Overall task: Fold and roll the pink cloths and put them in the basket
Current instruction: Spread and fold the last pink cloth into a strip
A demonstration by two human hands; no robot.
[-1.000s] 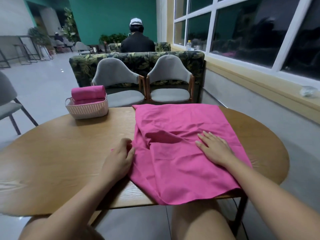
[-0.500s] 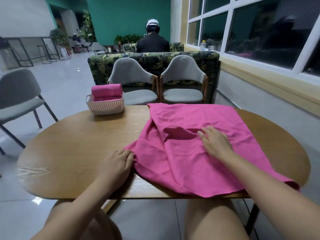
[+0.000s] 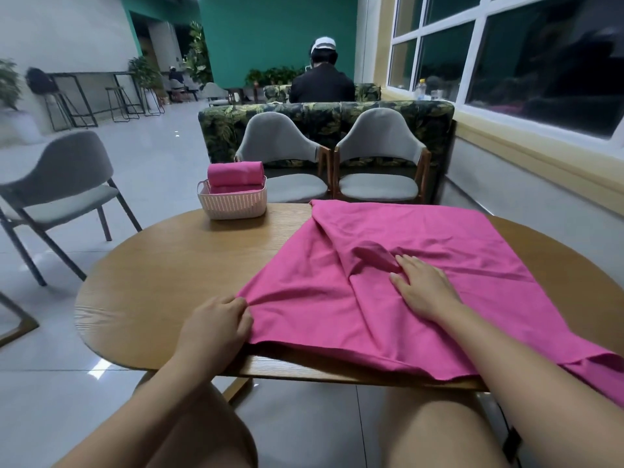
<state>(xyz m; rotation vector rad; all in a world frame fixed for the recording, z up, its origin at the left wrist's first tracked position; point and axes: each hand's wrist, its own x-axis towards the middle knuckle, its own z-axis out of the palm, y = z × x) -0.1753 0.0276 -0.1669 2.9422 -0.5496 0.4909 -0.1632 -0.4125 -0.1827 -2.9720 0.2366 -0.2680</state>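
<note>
Leftward, I'm dragging the pink cloth's [image 3: 422,282] corner, left hand [image 3: 216,327] seemingly pinching it; right hand [image 3: 423,287] is pressing flat, anchoring.

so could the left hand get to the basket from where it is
Probably yes: the bare wooden table lies open between the left hand and the basket, with nothing standing in the way, though the hand is pinching the pink cloth and must let go.

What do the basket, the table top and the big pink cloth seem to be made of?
The basket looks like pale moulded plastic: its walls have neat rows of slits. The table appears to be wood or wood veneer with a smooth, slightly glossy finish and visible grain. The pink cloth is a thin, soft, matte fabric; it wrinkles and bunches where the left hand pinches it. The fibre cannot be told.
</note>
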